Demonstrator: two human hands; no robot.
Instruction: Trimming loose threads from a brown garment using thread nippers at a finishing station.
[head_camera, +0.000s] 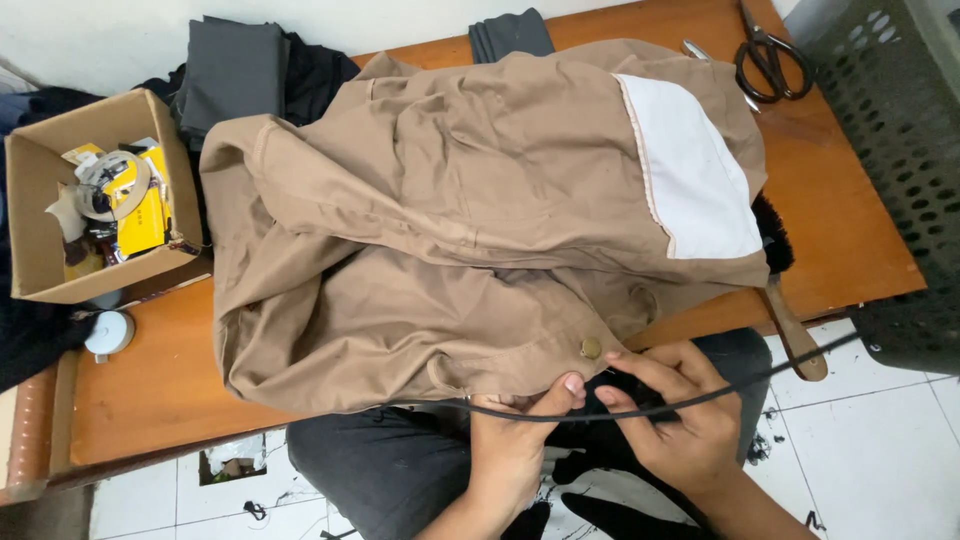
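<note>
Trousers (450, 230), tan, lie spread on the wooden table (160, 390), waistband at its near edge. Left hand (515, 440) pinches the waistband beside the button (591, 348); right hand (680, 420), fingers curled, grips dark cloth under a black cable (720, 395). Button attached; remaining work indeterminate.

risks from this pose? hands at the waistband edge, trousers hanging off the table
1. A thin black cord crosses both hands; the left hand or right hand could snag it.
2. The tan trousers overhang the table edge near the metal button; a tug might slide them off.
3. The brush pokes past the edge and could get knocked down.
</note>
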